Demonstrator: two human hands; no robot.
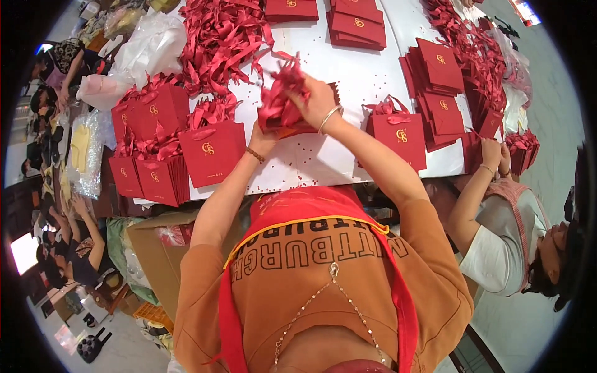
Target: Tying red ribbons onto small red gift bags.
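My right hand (319,101) is closed around a bunch of red ribbon handles (283,93) on a stack of red paper gift bags (301,129). Beneath that stack, my left hand (262,140) grips its near left corner, the fingertips hidden behind the bags. To the left stand red gift bags (214,154) with gold print and ribbon handles, next to more bundled bags (163,177). On the right, another upright group of bags (398,138) rests on the white table (323,161).
Loose red ribbons (217,46) are heaped at the far left. Flat bag stacks (356,25) lie at the back, others (437,68) to the right. Small red specks dot the tabletop. A co-worker's hands (492,154) handle bags at right. An open cardboard box (152,248) stands below the table edge.
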